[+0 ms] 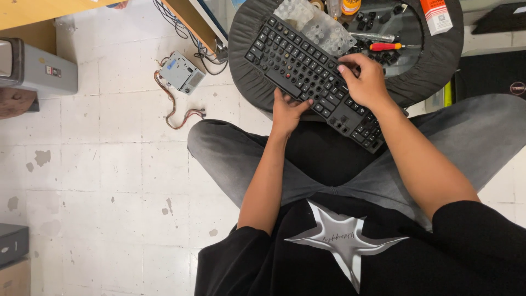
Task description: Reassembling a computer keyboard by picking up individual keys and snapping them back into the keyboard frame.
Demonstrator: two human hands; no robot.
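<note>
At nine o'clock from the seated person, a grey metal power supply unit (182,72) lies on the tiled floor (109,164) with its bundle of coloured wires (174,107) trailing away. Moving rightward, the left hand (289,111) grips the near long edge of a black keyboard (312,77), thumb on top of the keys and fingers hidden beneath, so it is closed on the board as a brace. The keyboard lies slantwise across a round dark padded stool (249,49) at twelve o'clock, its right end overhanging the person's lap. It looks like a stiff, fairly light plastic slab with keycaps that could pop off, so the edges of the frame seem the safer place to hold it. The right hand (366,82) rests on the keyboard's far edge, fingers curled onto the keys; whether it pinches a keycap I cannot tell. At one o'clock beyond it lie loose black keycaps (375,21), a clear bubbled membrane sheet (315,23) and a red-handled screwdriver (388,46).
</note>
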